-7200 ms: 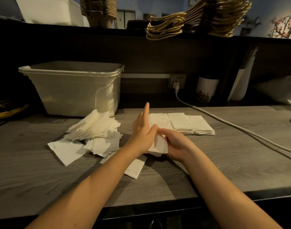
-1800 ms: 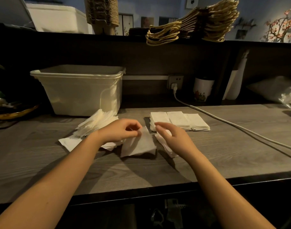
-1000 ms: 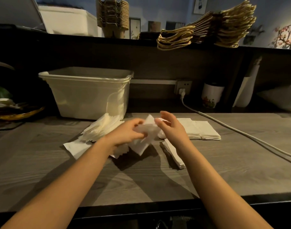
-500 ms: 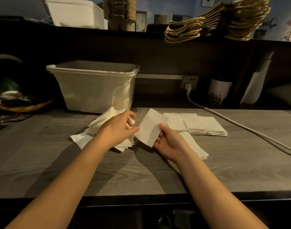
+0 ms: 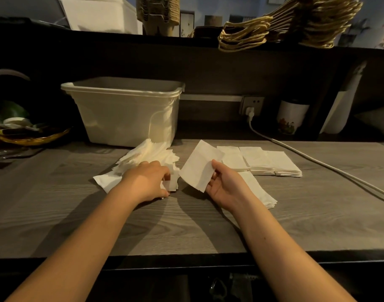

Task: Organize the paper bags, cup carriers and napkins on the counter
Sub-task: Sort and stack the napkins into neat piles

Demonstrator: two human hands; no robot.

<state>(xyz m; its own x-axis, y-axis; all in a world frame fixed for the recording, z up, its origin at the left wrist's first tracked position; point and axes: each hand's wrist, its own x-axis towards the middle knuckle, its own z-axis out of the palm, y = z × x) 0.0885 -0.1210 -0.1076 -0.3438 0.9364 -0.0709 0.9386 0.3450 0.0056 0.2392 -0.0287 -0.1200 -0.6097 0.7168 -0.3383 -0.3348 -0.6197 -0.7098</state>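
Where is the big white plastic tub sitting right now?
In the head view, the tub stands at the back left of the counter, just behind the loose napkin pile and left of the wall socket.

Bin [image 5: 121,118] just behind loose napkins [image 5: 151,153]

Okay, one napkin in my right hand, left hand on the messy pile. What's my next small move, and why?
Probably lay the napkin held in your right hand flat on the neat stack beside that hand. That stack lies closest, the three stacks behind it look evenly squared, and your left hand is pinching sheets at the loose pile, ready for the next one.
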